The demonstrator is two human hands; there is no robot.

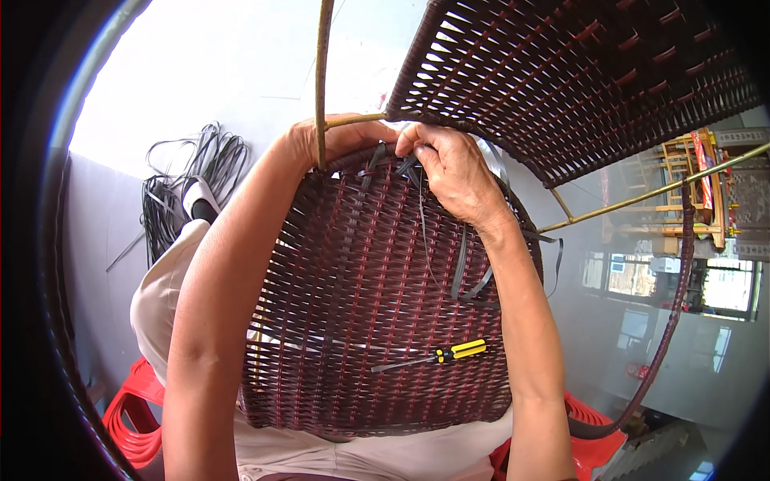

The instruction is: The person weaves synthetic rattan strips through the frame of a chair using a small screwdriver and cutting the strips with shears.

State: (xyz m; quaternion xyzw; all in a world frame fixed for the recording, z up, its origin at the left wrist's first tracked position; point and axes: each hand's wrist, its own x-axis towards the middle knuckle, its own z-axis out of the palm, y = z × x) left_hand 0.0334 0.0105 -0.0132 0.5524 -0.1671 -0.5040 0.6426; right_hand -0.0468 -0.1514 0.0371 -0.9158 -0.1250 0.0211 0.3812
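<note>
Across the pale grey floor (104, 297), with open room around it, lies one heap of dark strips (215, 156). Two woven panels show: the lap panel (377, 272), its near edge over the person's thighs and one yellow-and-black screwdriver (461, 351) on it, and the upper panel (585, 80) at far right. At the lap panel's far rim, the left hand (341, 138) bends around, fingertips hidden, grip impossible to tell; the right hand (457, 176) curls thumb and fingers inward beside a loose strip (460, 268), its hold unclear.

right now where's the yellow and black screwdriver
In the head view, the screwdriver lies right of centre on the lower woven panel, beside the right forearm.
</note>
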